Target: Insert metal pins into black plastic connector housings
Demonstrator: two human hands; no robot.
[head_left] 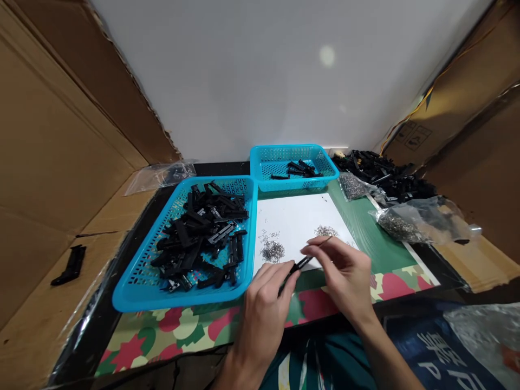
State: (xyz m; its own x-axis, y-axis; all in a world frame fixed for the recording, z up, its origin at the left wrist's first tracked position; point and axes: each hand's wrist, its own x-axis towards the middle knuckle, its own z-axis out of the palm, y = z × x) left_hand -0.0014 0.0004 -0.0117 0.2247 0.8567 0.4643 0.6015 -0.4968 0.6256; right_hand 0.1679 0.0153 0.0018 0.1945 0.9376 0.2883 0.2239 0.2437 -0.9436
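Observation:
My left hand (266, 295) is closed around a slim black plastic part (299, 266), held over the near edge of a white sheet (292, 216). My right hand (345, 273) is beside it, thumb and forefinger pinched at the part's far tip on something too small to name. Two small heaps of tiny metal springs, one heap (272, 250) near the sheet's left side and the other heap (325, 231) further right, lie just beyond my hands. A large blue basket (134, 281) full of black plastic parts stands to the left.
A smaller blue basket (325, 160) holding a few black parts stands behind the sheet. Loose black parts (385, 173) and clear bags of springs (410, 222) lie at the right. Cardboard walls flank both sides. One black part (70, 265) lies on the left cardboard.

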